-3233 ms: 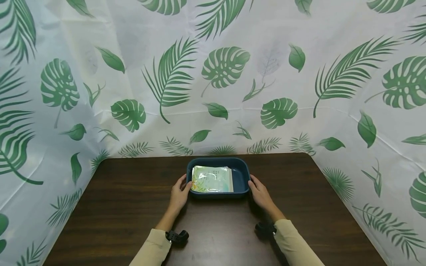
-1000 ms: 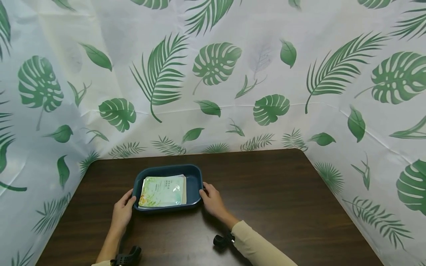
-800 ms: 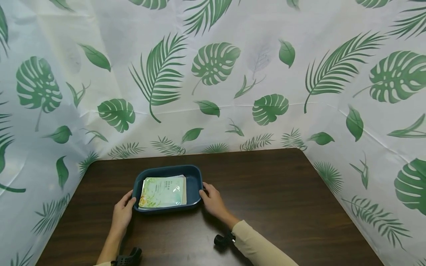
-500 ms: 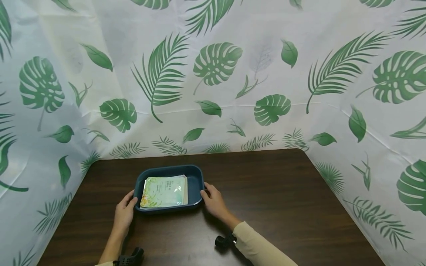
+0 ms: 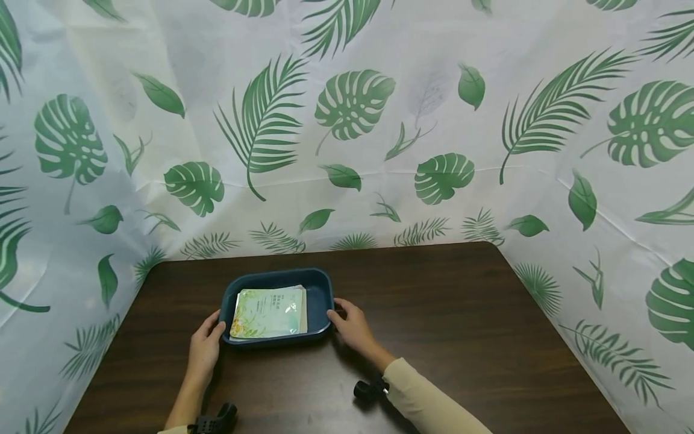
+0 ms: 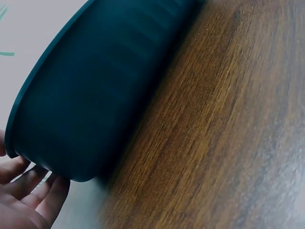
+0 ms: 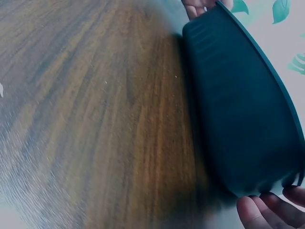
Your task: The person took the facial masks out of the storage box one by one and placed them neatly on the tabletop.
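Observation:
A dark blue rectangular tray [image 5: 320,301] with rounded corners sits on the left half of the table in the head view. Inside it lies a small stack of flat, glossy green-and-white packets [image 5: 268,313], toward the tray's left side. My left hand [image 5: 203,349] grips the tray's left end, thumb on the rim and fingers along the outer wall. At the other end my right hand [image 5: 352,328] holds the rim the same way. Both wrist views show the tray's outer side wall [image 6: 90,90], with fingertips [image 7: 271,210] pressed against its end.
The dark wood-grain table [image 5: 434,325] extends to the right and in front of the tray. Behind it hangs a white cloth [image 5: 379,199] printed with green leaves. Black wrist cameras [image 5: 371,390] sit on both forearms.
Since the oldest frame, both hands have carried or slid the tray with its packets leftward and slightly nearer. Over the last second, hands and tray have stayed almost still.

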{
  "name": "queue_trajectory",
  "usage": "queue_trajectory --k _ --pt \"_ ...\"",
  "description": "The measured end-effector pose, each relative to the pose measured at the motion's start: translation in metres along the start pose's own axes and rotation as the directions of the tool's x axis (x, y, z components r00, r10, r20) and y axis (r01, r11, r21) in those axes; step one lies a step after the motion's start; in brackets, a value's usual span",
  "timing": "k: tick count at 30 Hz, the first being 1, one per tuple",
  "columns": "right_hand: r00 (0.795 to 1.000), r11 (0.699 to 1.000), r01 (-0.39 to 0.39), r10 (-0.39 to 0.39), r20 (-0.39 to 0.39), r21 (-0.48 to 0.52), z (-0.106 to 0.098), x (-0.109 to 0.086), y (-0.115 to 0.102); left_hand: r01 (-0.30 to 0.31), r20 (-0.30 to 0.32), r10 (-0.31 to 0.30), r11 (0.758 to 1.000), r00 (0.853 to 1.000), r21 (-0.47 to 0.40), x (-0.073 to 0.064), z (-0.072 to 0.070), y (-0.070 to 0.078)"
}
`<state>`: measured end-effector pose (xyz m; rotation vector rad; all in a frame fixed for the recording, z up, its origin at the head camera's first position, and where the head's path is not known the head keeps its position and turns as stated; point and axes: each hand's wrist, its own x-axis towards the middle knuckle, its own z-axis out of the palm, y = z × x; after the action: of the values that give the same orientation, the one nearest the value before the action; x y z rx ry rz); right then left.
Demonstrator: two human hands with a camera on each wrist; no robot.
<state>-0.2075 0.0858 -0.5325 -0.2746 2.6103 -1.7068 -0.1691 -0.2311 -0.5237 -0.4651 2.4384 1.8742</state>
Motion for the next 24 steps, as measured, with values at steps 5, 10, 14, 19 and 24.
queue_trajectory --k 5,10,14,19,24 --pt "1.0 1.0 0.017 -0.017 0.0 0.007 -0.005 0.003 -0.001 -0.001 -0.004 0.001 1.0 1.0 -0.013 0.0 0.001 -0.002" --pt "0.999 0.998 0.038 -0.04 -0.034 -0.047 -0.014 0.01 -0.007 -0.014 -0.02 0.013 1.0 1.0 -0.023 0.0 0.002 -0.001" --pt "0.996 0.995 0.05 -0.055 -0.066 -0.08 -0.024 0.015 -0.015 -0.003 -0.019 0.002 1.0 1.0 -0.024 0.0 0.004 0.0" --pt "0.995 0.994 0.063 -0.069 -0.069 -0.089 -0.033 0.023 -0.025 0.0 -0.022 -0.001 0.999 1.0 -0.032 -0.002 0.005 0.0" --pt "0.999 0.998 0.012 -0.015 -0.043 -0.056 -0.037 0.034 -0.038 -0.005 -0.03 0.004 0.999 1.0 -0.043 -0.003 0.005 0.0"
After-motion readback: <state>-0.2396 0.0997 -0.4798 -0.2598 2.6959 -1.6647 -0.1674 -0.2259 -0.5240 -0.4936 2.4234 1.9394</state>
